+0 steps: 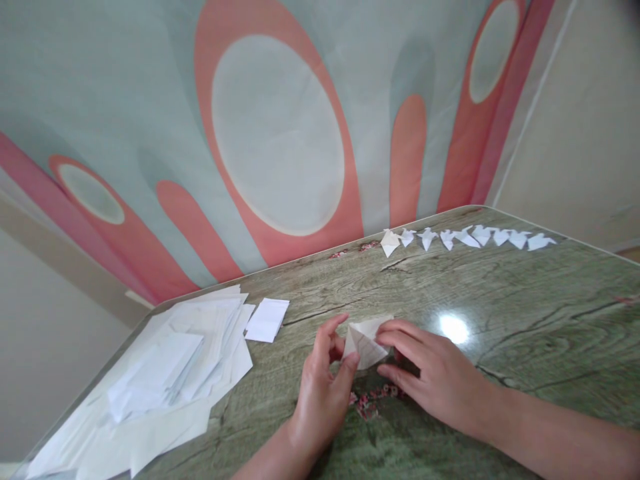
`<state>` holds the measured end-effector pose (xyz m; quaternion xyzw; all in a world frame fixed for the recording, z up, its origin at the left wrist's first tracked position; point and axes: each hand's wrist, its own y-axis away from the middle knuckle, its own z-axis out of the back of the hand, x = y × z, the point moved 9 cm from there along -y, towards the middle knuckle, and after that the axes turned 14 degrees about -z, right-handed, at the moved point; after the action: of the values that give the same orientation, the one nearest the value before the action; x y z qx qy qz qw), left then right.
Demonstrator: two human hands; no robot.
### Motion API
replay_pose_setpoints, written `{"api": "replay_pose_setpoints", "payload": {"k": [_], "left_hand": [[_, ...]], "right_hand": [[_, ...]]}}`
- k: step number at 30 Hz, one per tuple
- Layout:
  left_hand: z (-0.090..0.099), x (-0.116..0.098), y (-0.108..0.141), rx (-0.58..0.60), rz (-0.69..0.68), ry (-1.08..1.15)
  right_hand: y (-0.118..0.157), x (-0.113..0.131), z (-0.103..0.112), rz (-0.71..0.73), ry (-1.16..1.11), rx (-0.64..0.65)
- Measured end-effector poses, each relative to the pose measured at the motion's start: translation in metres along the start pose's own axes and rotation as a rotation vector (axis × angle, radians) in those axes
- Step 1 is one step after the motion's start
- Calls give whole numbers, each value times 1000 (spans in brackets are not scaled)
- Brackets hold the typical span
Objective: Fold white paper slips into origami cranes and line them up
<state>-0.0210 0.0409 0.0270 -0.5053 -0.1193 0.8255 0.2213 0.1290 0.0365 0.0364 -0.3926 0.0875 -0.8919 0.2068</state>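
Folded paper (366, 348) between both hands, over wood-grain bench (310, 307), right of paper pile (185, 347). Left hand (320, 393), nearer pile, pinching paper's left edge between thumb and fingers. Right hand (440, 377), farther from pile, fingertips touching paper's right part; cannot tell if pinching. Small rectangular sheets (269, 320) just beside pile. Row of folded figures (465, 237) well apart, right of pile.

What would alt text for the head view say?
Two bare hands, left and right, hold a partly folded piece of white paper above a wood-grain table. A row of small folded paper figures lies at the far right, loose paper sheets at the left.
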Motion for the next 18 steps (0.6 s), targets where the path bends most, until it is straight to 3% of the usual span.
{"api": "replay_pose_setpoints", "payload": {"k": [6, 12, 14, 18], "left_hand": [[4, -10, -6, 49, -69, -89], [3, -47, -11, 179, -344, -266], [2, -45, -12, 209, -319, -257], [6, -26, -13, 209, -138, -223]], "right_hand": [[-11, -16, 3, -138, -215, 57], [-1, 6, -3, -12, -155, 144], [0, 9, -4, -3, -126, 154], [-2, 0, -5, -84, -129, 159]]}}
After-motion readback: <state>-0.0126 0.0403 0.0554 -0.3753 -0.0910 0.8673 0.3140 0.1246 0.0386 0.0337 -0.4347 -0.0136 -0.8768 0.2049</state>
